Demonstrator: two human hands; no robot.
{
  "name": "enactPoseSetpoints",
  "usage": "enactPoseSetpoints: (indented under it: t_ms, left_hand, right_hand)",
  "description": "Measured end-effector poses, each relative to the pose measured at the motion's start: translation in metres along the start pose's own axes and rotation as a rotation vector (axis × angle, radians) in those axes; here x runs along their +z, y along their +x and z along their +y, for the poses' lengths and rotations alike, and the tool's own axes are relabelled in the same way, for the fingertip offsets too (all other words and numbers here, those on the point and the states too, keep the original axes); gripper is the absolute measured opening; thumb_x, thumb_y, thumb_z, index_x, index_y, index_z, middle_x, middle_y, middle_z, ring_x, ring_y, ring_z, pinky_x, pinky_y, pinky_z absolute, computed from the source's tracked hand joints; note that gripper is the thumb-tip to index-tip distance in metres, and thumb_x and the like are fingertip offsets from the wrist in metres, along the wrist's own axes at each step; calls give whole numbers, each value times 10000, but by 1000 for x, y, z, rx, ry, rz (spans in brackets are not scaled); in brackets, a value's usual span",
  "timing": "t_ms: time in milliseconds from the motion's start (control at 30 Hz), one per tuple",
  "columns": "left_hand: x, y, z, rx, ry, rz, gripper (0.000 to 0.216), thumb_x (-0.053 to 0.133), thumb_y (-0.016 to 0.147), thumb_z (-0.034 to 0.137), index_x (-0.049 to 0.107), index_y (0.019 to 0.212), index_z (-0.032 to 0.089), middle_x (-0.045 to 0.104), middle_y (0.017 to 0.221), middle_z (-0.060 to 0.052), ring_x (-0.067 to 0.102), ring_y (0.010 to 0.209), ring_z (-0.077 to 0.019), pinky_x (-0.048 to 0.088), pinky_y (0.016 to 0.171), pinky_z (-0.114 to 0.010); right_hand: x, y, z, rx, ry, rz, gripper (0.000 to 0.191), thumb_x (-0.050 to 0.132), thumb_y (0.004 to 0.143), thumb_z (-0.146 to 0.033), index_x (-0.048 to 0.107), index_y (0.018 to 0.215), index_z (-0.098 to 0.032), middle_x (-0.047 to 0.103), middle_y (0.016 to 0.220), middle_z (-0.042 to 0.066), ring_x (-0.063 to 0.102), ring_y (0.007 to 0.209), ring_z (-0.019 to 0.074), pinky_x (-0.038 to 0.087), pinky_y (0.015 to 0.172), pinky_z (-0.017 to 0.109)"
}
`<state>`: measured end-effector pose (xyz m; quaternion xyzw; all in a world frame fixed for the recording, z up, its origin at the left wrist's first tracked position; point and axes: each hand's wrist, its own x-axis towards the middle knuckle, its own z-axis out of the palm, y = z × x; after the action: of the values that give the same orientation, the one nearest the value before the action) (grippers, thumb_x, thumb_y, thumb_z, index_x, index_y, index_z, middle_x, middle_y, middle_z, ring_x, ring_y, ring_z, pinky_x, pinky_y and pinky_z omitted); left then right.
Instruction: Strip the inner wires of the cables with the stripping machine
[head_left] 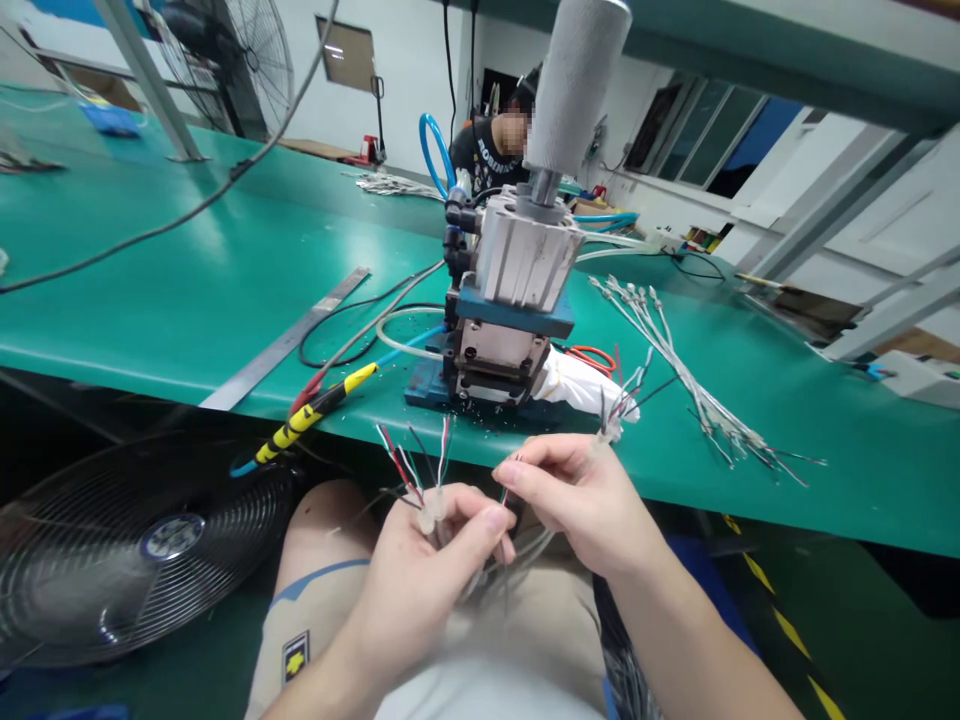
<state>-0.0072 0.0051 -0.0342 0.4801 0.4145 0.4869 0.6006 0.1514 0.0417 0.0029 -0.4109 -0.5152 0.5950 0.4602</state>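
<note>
My left hand [442,560] is closed round grey cables, with their split red, white, green and black wire ends [405,465] fanning up above the fingers. My right hand [581,500] pinches thin wires [505,492] between thumb and forefinger, close to the left fingertips. More coloured wire ends [621,405] of a cable stick up behind the right hand. Grey cable lengths [536,548] hang below both hands over the lap. Just beyond the hands, a pneumatic press [517,260] with a silver cylinder stands on the green workbench [360,370].
On the right of the bench lies a bundle of cables [667,360]. A steel ruler [292,340] and a yellow-black taped tool [315,415] lie left of the press. A floor fan [172,540] stands below left. Across the bench sits a person [480,150].
</note>
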Motion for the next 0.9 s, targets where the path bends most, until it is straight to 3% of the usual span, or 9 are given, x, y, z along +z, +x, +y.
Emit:
enactPoseSetpoints:
  t_ms: [167,367,600,800,900]
  left_hand:
    - [0,1,1,-50,23,25,351,718,854,441,740,680,136,651,613,-38,431,515,-72,321,485,-188]
    - [1,-1,0,-15,-54,68,318,718,863,425,741,711,147,670,628,-42,481,534,-87,338,479,-184]
    - [0,1,-1,24,-120,130,255,748,845,402,754,730,174,683,619,-21,491,515,-74,368,491,-168]
    - [0,1,-1,79,-94,158,222,731,864,331,742,705,178,687,662,-14,566,600,-93,396,521,-163]
    - [1,1,-1,90,-100,162,202,727,870,319,745,721,184,684,663,-10,581,625,-98,413,546,-161]
  right_hand:
    - [4,1,3,-8,47,52,234,805,789,-344,739,705,-137,495,466,-50,250,375,26,125,343,186]
    - [18,2,7,24,258,110,271,841,727,-362,685,658,-152,356,374,-106,205,349,28,144,335,169]
    - [21,3,6,70,314,66,300,858,721,-402,706,755,-146,359,389,-116,186,345,18,132,330,151]
    - [20,0,9,59,241,82,280,865,713,-378,706,707,-147,436,427,-83,226,350,18,135,326,155]
    - [21,0,8,58,243,87,279,856,716,-372,691,693,-148,401,406,-94,214,348,20,131,327,157]
